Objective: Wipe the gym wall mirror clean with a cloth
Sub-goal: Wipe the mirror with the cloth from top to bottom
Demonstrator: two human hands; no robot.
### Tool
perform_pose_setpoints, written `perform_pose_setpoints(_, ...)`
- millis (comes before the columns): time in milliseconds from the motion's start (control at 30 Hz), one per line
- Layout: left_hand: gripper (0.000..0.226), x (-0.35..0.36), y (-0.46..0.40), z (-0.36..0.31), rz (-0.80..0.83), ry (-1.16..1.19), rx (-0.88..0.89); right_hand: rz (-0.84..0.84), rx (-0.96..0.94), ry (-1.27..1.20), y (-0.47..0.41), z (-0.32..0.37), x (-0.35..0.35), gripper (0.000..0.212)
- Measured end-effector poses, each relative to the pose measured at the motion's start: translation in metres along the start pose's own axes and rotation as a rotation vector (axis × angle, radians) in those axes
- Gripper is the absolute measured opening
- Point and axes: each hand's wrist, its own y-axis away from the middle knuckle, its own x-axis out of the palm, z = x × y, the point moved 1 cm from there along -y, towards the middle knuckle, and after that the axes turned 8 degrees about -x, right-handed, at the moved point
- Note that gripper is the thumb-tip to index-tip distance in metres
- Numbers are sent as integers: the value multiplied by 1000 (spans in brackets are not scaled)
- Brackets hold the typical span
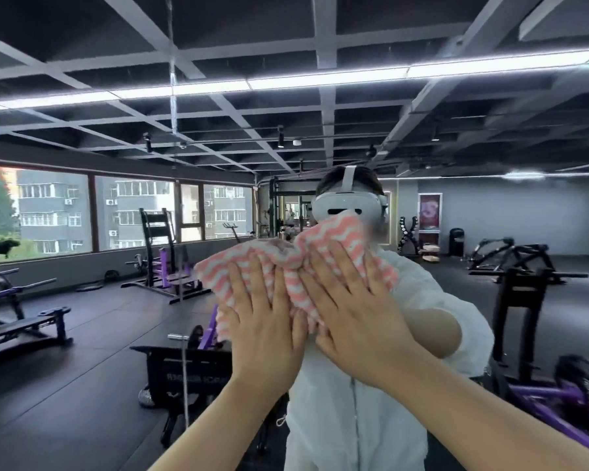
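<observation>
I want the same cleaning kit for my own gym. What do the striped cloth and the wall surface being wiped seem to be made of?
The cloth looks like soft plush microfibre or terry, matte, with pink and white wavy stripes; it bunches into thick folds under the left hand and right hand, both pressing flat. The mirror looks like glossy glass: it reflects the gym sharply, with a vertical panel seam.

One head-worn view faces the wall mirror [82, 317] straight on, close up, tilted slightly upward toward the reflected ceiling [286, 45].
</observation>
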Motion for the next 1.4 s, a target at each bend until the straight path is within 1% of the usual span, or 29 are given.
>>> perform_pose_setpoints(100, 65, 11, -2, -54, 33, -24, 41, 24, 67, 36, 41, -33, -9, 74)
perform_pose_setpoints(133, 64, 12, -1, -61, 32, -28, 47, 26, 77, 40, 49, -36, -9, 76)
perform_pose_setpoints(233, 63, 21, 4, -106, 9, 0, 154, 43, 158, 69, 92, -62, -12, 79)
perform_pose_setpoints(333, 64, 28, 2, -150, 19, 22, 245, 88, 281, 65, 125, -91, -20, 66)
perform_pose_setpoints(400, 65, 26, -11, -174, 40, 33, 290, 120, 346, 36, 134, -114, -28, 65)
perform_pose_setpoints(433, 67, 25, -22, -183, 45, 40, 315, 114, 372, 23, 133, -127, -32, 66)
perform_pose_setpoints(500, 67, 19, -53, -198, 6, 44, 343, 99, 423, 10, 121, -159, -39, 70)
perform_pose_setpoints(600, 65, 0, -105, -218, -88, 11, 322, 94, 463, -6, 88, -210, -55, 77)
perform_pose_setpoints(633, 65, -8, -122, -226, -86, -12, 306, 123, 486, -21, 75, -228, -61, 78)
perform_pose_setpoints(733, 60, -28, -165, -250, -1, -67, 227, 213, 556, -43, 37, -272, -82, 77)
perform_pose_setpoints(800, 63, -37, -180, -263, 20, -109, 181, 222, 568, -66, 23, -289, -92, 76)
perform_pose_setpoints(933, 63, -37, -173, -267, 32, -144, 190, 203, 518, -50, 34, -285, -89, 76)
perform_pose_setpoints(1000, 60, -30, -156, -267, 37, -136, 241, 146, 478, -54, 54, -275, -82, 81)
perform_pose_setpoints(1067, 58, -18, -131, -268, 57, -93, 291, 85, 418, -90, 78, -263, -73, 77)
perform_pose_setpoints(1100, 59, -8, -118, -268, 39, -75, 314, 58, 386, -84, 90, -258, -68, 75)
perform_pose_setpoints(1167, 63, 13, -85, -270, -56, -22, 360, 14, 333, -34, 117, -246, -57, 75)
perform_pose_setpoints(1233, 59, 33, -52, -273, -114, 37, 398, 28, 289, -5, 144, -234, -51, 74)
perform_pose_setpoints(1333, 59, 51, -8, -276, -101, 25, 423, 63, 220, 54, 183, -219, -47, 74)
perform_pose_setpoints(1400, 62, 59, 13, -278, -70, 16, 431, 91, 223, 48, 204, -210, -44, 74)
